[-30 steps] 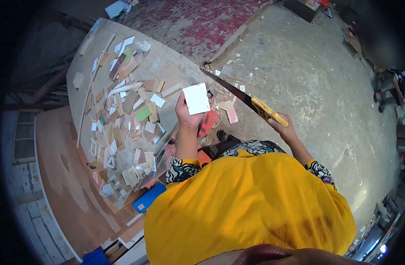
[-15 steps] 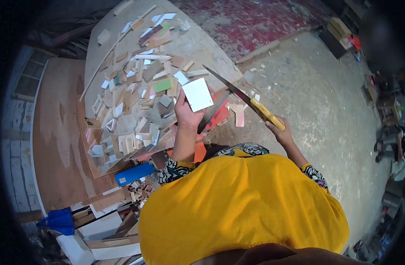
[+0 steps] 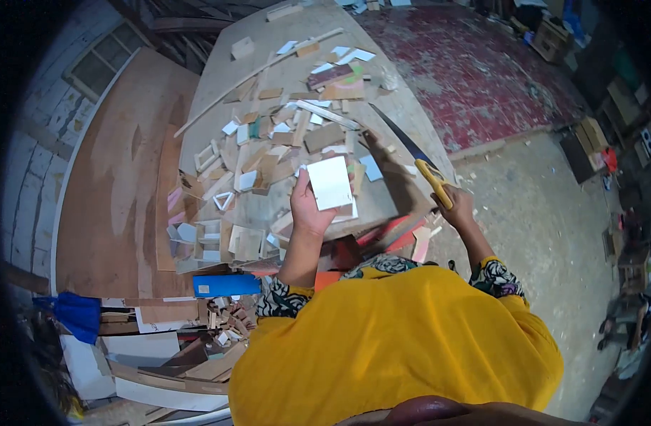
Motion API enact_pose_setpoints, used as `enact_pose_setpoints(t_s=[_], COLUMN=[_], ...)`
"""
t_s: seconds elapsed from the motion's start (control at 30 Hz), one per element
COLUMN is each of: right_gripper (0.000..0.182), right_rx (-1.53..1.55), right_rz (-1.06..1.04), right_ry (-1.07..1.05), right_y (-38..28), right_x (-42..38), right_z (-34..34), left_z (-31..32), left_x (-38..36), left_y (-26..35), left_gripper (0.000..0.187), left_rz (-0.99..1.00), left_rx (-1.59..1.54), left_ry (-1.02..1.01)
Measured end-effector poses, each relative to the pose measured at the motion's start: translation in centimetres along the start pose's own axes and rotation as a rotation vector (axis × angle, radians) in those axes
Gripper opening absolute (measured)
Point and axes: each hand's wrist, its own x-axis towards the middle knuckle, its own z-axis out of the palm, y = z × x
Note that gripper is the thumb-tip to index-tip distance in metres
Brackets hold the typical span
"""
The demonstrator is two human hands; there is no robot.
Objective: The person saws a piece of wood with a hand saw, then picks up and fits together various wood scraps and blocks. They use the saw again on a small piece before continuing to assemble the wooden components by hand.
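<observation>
In my left hand [image 3: 310, 204] is a small white rectangular board [image 3: 330, 182], its broad face turned up, with the fingers closed around its edge and underside. My right hand [image 3: 457, 206] grips a handsaw [image 3: 430, 177] by its yellow handle. The dark, tapering blade points up and to the left, apart from the white board. Both hands are over the near part of a wooden worktable [image 3: 233, 64]. Many wood offcuts [image 3: 325, 137] and white pieces lie scattered beyond and to the left of my left hand.
A long thin strip [image 3: 268, 74] lies across the table's left part. A large brown panel [image 3: 112, 184] leans at the left. Near me on the left are a blue box [image 3: 226, 285] and a blue cloth [image 3: 77, 317]. Concrete floor [image 3: 531, 248] stretches to the right.
My view has turned, so the table now appears further right. Both hands stay in front of me, the left still holding the white board and the right still holding the saw.
</observation>
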Motion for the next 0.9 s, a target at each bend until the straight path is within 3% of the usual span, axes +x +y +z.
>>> enact_pose_setpoints(t_s=[0.13, 0.37, 0.5, 0.57, 0.6, 0.7, 0.8, 0.87, 0.9], right_gripper=[0.023, 0.017, 0.014, 0.019, 0.019, 0.013, 0.016, 0.020, 0.025], right_rx=[-0.166, -0.197, -0.199, -0.216, -0.218, -0.258, -0.392, -0.285, -0.032], right_rz=[0.003, -0.349, -0.382, -0.404, -0.415, -0.398, -0.383, -0.378, -0.336], right_ry=[-0.128, -0.179, -0.279, -0.457, -0.457, -0.733, -0.814, -0.739, -0.628], right_y=[1.2, 5.2, 7.5, 7.8, 8.5, 10.1, 8.9, 4.4, 5.1], right_x=[6.0, 12.8, 14.2, 14.8, 15.0, 15.3, 16.3, 17.1, 16.7], right_z=[3.4, 8.5, 9.4, 9.1, 9.4, 10.4, 10.1, 6.8, 8.4], left_z=[-0.3, -2.4, -2.3, -2.1, -2.0, -2.1, -2.0, -2.3, -2.7], left_x=[-1.0, -2.9, -2.9, -2.0, -1.4, 0.7, 2.4, 2.9, 3.2], left_y=[1.8, 2.2, 0.9, 0.4, 0.0, -1.7, -3.9, -5.3, -6.2], left_gripper=[0.060, 0.061, 0.059, 0.057, 0.057, 0.054, 0.052, 0.052, 0.052], left_rz=[0.104, 0.195, 0.263, 0.284, 0.295, 0.249, 0.285, 0.245, 0.194], left_rx=[-0.027, -0.060, -0.004, 0.023, 0.021, -0.002, 0.048, -0.012, -0.039], left_ry=[0.033, 0.118, 0.208, 0.284, 0.282, 0.236, 0.306, 0.279, 0.301])
